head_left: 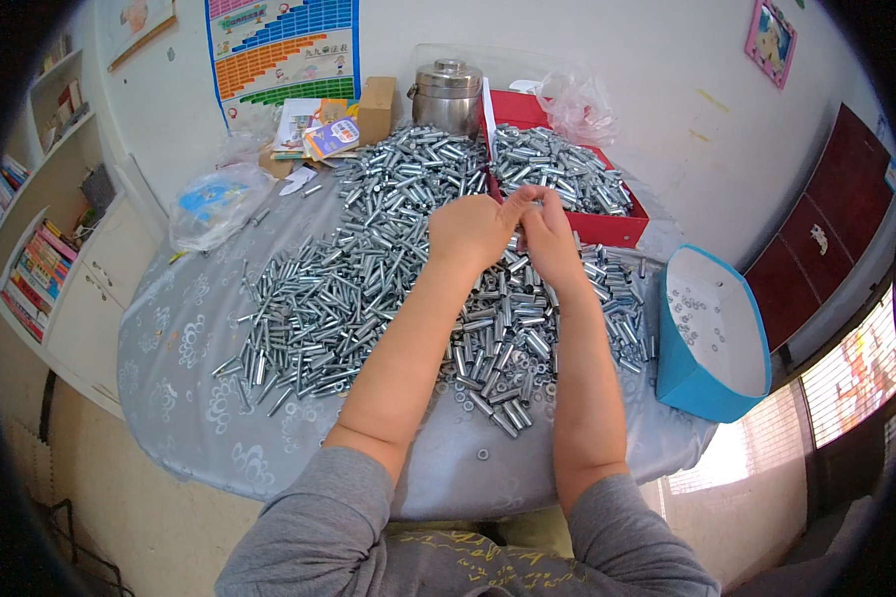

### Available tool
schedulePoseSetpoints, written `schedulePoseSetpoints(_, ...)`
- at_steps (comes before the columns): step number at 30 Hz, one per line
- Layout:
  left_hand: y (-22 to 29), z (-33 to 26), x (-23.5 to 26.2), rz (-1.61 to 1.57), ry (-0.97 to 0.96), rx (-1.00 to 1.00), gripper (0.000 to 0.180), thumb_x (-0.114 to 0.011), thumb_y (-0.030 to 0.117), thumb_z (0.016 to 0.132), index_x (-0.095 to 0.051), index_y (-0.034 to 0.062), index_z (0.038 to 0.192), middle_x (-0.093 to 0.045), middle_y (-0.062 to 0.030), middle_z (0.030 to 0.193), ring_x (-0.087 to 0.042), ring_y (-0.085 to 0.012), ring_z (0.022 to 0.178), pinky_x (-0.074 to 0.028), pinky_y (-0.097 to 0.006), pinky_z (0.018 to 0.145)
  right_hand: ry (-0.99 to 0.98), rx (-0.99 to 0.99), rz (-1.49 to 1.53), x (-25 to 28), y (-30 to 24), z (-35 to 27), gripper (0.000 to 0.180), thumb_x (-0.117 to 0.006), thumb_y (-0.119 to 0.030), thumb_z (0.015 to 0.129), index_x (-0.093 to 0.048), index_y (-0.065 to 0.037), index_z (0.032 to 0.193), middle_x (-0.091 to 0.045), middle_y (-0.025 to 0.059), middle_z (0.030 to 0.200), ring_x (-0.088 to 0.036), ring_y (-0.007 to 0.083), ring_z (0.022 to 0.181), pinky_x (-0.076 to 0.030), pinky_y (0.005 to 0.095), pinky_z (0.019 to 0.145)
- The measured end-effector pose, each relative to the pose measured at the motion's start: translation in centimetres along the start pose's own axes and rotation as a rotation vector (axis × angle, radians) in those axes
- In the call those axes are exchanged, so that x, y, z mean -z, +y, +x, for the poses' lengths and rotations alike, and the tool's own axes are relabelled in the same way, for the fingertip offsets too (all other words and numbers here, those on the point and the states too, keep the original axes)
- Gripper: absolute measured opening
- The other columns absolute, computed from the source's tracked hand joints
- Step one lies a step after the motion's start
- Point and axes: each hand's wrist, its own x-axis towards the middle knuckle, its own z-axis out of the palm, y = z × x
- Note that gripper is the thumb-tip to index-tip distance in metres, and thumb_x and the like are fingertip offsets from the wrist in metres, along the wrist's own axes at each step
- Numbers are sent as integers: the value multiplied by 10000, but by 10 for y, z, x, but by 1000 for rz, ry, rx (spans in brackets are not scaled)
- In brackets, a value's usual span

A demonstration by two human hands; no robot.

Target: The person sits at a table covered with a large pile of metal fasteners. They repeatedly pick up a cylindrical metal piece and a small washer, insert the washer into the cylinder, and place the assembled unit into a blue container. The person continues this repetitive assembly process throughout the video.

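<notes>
My left hand (470,233) and my right hand (549,237) meet above the far middle of a large heap of silvery metal bolts and sleeves (348,298). Both are closed, with thumbs and fingertips brought together; whatever they pinch is hidden. Thin bolts lie mostly left of my arms, while thicker metal sleeves (498,343) lie between them. Small metal rings (516,376), like nuts or washers, are scattered at the heap's near edge. Just beyond my hands, a red box (607,231) holds more bolt pieces (567,171).
A blue box (712,403) with small rings inside stands at the table's right edge. Behind the heap are a steel pot (446,98), a cardboard box (376,109) and booklets (314,129). Plastic bags (219,209) lie at the left. A patterned grey cloth (209,398) covers the table.
</notes>
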Motion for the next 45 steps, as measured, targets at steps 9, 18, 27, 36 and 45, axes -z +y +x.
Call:
schedulePoseSetpoints(9, 0, 0, -4, 1, 139, -38, 844, -162, 690, 830, -630, 38, 567, -579, -171, 573, -586, -349, 579, -448, -428, 518, 182, -97, -13, -6, -18, -1, 259, -404, -127, 858, -439, 39, 1054, -556, 72, 691, -541, 149, 580, -457, 285, 392)
schedulePoseSetpoints(18, -1, 1, -4, 65, 127, 30, 856, -185, 713, 811, -644, 31, 574, -579, -166, 550, -597, -321, 556, -446, -398, 482, -32, -446, 295, -1, -19, 1, 271, -371, -135, 884, -439, 25, 1092, -535, 111, 783, -527, 165, 554, -447, 267, 366)
schedulePoseSetpoints(27, -3, 2, 0, 32, 123, 35, 851, -188, 716, 809, -635, 39, 554, -570, -160, 539, -589, -319, 557, -440, -386, 476, -232, -572, 20, 19, -34, -8, 450, -459, -434, 887, -553, -7, 780, -376, -24, 475, -394, 96, 374, -412, 239, 369)
schedulePoseSetpoints(36, 1, 0, 0, -18, 74, 9, 838, -179, 716, 809, -652, 62, 584, -594, -152, 587, -598, -326, 600, -458, -394, 527, -181, -137, 185, 17, -16, -7, 260, -470, -266, 884, -501, -10, 915, -473, 15, 704, -453, 95, 503, -444, 249, 430)
schedulePoseSetpoints(45, -2, 0, -1, -7, 32, 23, 819, -172, 707, 817, -647, 89, 564, -599, -133, 586, -604, -319, 623, -454, -404, 545, -278, -415, 200, 23, -18, -2, 218, -429, -165, 891, -477, 5, 1018, -515, 46, 784, -535, 111, 586, -496, 262, 462)
